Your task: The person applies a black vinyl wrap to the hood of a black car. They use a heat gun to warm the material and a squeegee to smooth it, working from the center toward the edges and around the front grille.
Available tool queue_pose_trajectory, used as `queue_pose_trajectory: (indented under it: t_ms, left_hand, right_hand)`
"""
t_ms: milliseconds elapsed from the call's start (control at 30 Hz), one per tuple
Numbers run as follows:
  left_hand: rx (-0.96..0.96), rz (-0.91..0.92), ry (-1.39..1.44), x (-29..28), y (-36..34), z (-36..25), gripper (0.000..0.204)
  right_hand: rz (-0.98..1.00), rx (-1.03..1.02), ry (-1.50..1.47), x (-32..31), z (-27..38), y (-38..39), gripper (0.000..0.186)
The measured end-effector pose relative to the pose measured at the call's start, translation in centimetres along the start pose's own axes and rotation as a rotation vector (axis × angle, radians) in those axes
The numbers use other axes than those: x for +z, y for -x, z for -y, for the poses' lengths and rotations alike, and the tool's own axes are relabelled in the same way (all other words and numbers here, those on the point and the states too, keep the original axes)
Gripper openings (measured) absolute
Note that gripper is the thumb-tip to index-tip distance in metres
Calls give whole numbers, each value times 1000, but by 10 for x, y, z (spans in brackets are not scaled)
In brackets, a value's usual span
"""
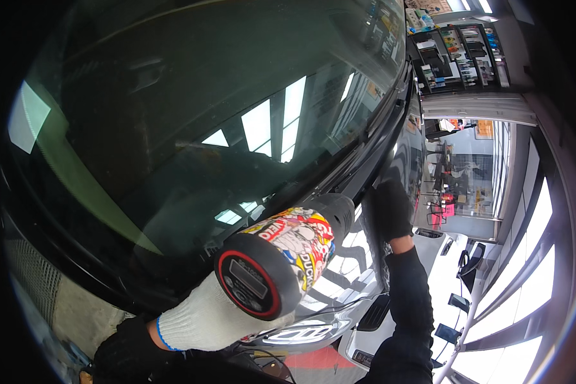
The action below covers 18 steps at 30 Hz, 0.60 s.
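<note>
My left hand (pixel 201 317), in a white knitted glove with a blue-edged cuff, holds a heat gun (pixel 294 246). Bright cartoon stickers cover its body, and its black rear end has a red ring and a small display. The heat gun's body hides the grip and most of my fingers. Its dark nozzle (pixel 339 210) points toward the trim strip (pixel 365 169) at the base of a car's windshield (pixel 173 121). Just beyond the nozzle, my right hand (pixel 392 208) in a black glove is at the glossy hood (pixel 345 269). Its fingers are smeared and dark.
A wiper (pixel 390 112) runs along the windshield's lower edge. Ceiling lights reflect in the glass and hood. To the right stands a white vehicle with a dark mirror (pixel 472 258). Shelves of bottles (pixel 461 57) line the far wall. A dark cable (pixel 336 308) trails below the heat gun.
</note>
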<state>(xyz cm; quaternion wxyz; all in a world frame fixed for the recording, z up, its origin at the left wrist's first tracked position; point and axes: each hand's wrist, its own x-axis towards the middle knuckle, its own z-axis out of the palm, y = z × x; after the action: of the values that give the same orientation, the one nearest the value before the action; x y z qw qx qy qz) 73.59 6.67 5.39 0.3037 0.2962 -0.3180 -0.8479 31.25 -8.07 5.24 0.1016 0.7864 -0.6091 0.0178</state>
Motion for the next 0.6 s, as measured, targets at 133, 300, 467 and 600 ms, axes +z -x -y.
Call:
queue_pose_trajectory:
  t_ms: [133,300,467,600]
  left_hand:
    - [66,-15,-84,0,-5,-6,34]
    - [23,-23,-104,-2,-7,-4,39]
    - [86,25,-77,-2,-7,-4,38]
    - [28,0,53,-1,-7,-6,37]
  right_hand:
    - [46,188,-124,0,10,-10,17]
    - [113,23,341,15,15,-10,18]
    - [90,-19,289,21,5,0,15]
    - [122,-1,258,20,-4,-3,15]
